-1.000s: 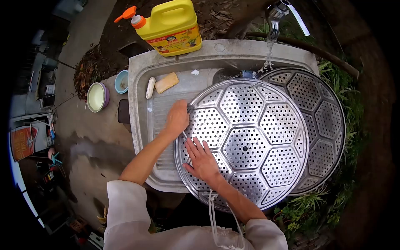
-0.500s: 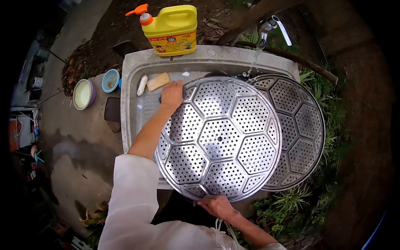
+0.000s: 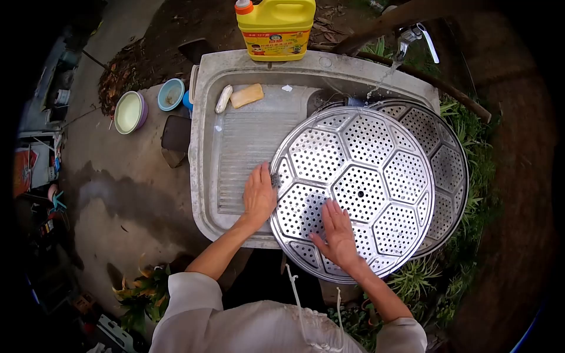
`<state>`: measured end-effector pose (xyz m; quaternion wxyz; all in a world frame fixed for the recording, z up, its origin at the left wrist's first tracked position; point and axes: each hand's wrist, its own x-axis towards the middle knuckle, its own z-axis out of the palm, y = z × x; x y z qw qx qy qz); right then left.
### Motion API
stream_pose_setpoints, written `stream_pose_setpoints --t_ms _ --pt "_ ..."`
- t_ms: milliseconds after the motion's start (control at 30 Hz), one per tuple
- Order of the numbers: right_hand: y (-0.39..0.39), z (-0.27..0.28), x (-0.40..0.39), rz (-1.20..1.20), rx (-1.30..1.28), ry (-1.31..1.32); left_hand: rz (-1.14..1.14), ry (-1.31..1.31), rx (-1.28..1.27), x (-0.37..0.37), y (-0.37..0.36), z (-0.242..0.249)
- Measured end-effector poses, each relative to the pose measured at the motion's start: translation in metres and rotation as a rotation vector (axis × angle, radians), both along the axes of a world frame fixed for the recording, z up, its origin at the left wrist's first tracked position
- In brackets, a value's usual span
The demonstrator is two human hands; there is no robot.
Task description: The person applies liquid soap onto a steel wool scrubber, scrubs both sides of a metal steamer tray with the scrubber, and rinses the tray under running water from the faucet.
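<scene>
A large round perforated steamer tray (image 3: pixel 360 176) of shiny metal, patterned with hexagons, lies over the right part of the stone sink (image 3: pixel 206 141). My left hand (image 3: pixel 259 197) is at its left rim, fingers pointing forward. A bit of dark, fuzzy steel wool scourer (image 3: pixel 275 180) shows between that hand and the rim; the rest is hidden under the hand. My right hand (image 3: pixel 339 235) is open, fingers stretched over the near left part of the tray. Under its right side sits a second, darker perforated tray (image 3: pixel 450 170).
Water runs from the tap (image 3: pixel 406 44) at the back right. A yellow detergent jug (image 3: pixel 276 35) stands on the back edge. In the sink's left corner are a tan sponge (image 3: pixel 247 96) and a white roll-shaped item (image 3: pixel 223 99). Basins (image 3: pixel 130 113) sit on the ground at left; plants grow at right.
The top tray has shifted right over the sink. My right hand has left the near rim and lies over the surface. My left hand has come nearer along the left rim.
</scene>
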<state>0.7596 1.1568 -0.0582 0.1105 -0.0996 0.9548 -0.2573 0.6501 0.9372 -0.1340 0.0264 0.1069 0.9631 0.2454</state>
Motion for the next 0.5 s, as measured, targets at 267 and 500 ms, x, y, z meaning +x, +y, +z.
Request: stream_pose_setpoints --t_ms 267,500 --pt "-0.078 -0.066 -0.024 0.106 0.209 -0.062 -0.200 -0.070 -0.159 -0.066 0.007 -0.013" --pt "-0.078 -0.067 -0.025 0.078 0.174 -0.048 -0.328 0.155 -0.176 -0.110 0.031 -0.032"
